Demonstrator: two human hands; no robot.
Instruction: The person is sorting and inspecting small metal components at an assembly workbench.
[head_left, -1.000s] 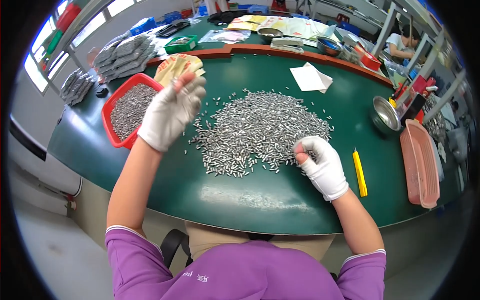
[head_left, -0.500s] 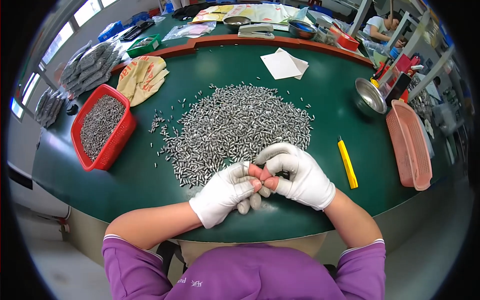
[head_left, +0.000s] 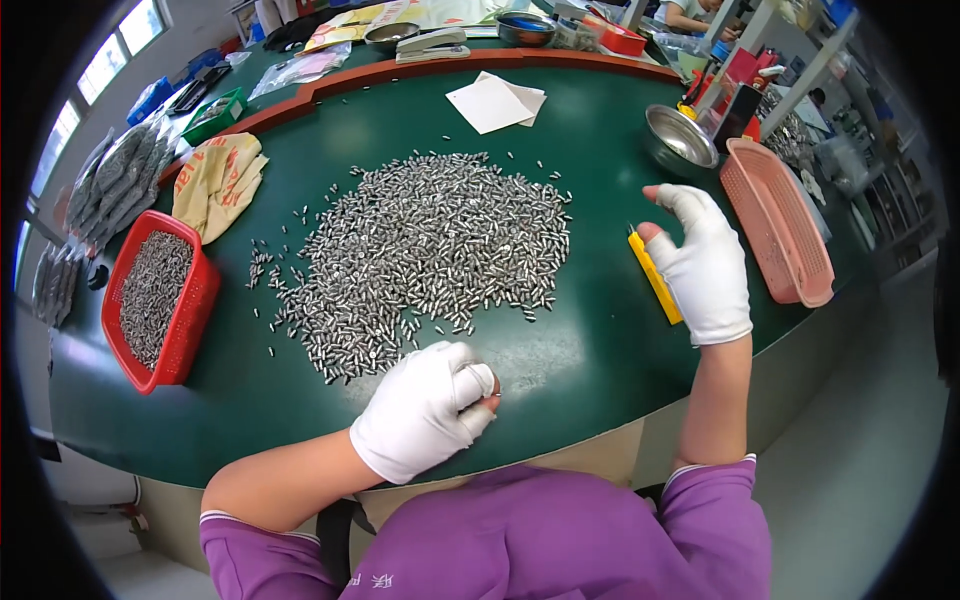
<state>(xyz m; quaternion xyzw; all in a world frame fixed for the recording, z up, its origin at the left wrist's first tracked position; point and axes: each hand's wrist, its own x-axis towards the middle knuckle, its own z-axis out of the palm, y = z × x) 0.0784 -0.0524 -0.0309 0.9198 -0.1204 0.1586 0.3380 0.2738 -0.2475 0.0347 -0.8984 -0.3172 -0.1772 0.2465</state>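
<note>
A wide heap of small silvery metal pieces (head_left: 430,235) covers the middle of the green table. Just below its near edge, my left hand (head_left: 425,410), in a white glove with bare fingertips, is closed in a pinch. A tiny metal glint shows at its thumb and finger, probably one small piece, mostly hidden. My right hand (head_left: 705,265), gloved the same way, hangs to the right of the heap with thumb and forefinger apart and nothing between them. It is over or beside a yellow-handled tool with a thin dark tip (head_left: 655,280), partly covering it.
A red basket (head_left: 196,310) full of similar pieces stands at the left, near a folded yellowish cloth sack (head_left: 220,185). White paper sheets (head_left: 490,105) lie at the back. A steel bowl (head_left: 682,140) and a pink basket (head_left: 780,225) sit at the right. A person works far right.
My hands have parted: the right one has swung right and outward and opened, while the left has moved slightly left, still pinched. The whole view has shifted toward the right.
</note>
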